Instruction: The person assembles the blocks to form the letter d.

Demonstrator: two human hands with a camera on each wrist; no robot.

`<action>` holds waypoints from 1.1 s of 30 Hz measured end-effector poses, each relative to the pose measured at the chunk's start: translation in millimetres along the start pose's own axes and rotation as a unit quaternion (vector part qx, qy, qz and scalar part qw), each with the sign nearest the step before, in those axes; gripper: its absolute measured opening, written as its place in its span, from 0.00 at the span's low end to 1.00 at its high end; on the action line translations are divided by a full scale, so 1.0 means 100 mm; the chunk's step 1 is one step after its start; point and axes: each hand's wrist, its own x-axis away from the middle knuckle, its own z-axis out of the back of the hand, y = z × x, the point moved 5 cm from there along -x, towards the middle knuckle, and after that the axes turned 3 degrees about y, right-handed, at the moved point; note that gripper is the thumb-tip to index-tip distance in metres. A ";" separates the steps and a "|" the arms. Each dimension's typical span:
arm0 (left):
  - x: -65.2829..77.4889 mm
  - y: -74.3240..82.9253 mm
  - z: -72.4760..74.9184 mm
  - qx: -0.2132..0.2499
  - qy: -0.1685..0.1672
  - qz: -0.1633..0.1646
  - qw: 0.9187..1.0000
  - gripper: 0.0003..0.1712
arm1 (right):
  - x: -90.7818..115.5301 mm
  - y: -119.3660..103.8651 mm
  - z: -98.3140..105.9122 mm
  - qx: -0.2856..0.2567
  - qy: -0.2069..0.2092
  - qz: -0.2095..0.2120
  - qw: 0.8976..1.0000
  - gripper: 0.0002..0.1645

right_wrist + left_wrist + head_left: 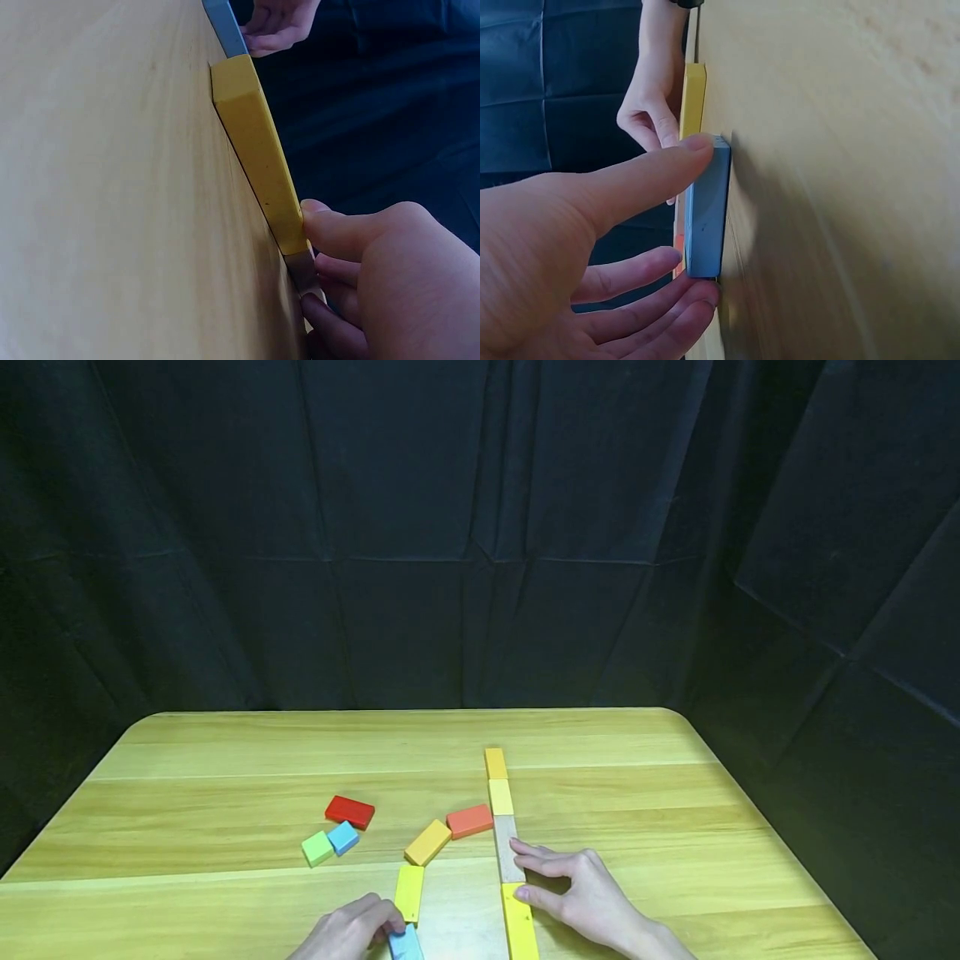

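Note:
My left hand [351,929] pinches a blue wooden block [709,214], thumb at one end and fingers at the other. The block lies on the table just in front of a yellow-green block [409,893]. My right hand [583,893] rests against a straight row, its thumb touching the long yellow block [259,157] and its fingertips on the grey block [507,847]. Beyond the grey block, the row continues with a pale yellow block [500,797] and an orange block [495,763]. A coral-red block [470,821] and a yellow-orange block [428,842] form a curve from the row towards the left hand.
Left of the curve lie a red block [349,812], a small blue block [343,837] and a green block [317,848], grouped close together. The wooden table [225,752] has rounded far corners, and dark curtains [390,527] hang behind it and at the right.

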 end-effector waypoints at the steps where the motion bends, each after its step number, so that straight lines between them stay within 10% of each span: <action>1: 0.00 0.00 0.00 0.001 0.000 0.000 1.000 0.17 | 0.00 0.00 0.00 0.001 0.001 0.002 1.000 0.28; 33: 0.00 0.00 0.02 -0.001 -0.003 0.004 1.000 0.18 | -0.01 0.00 0.01 0.001 -0.009 -0.020 1.000 0.29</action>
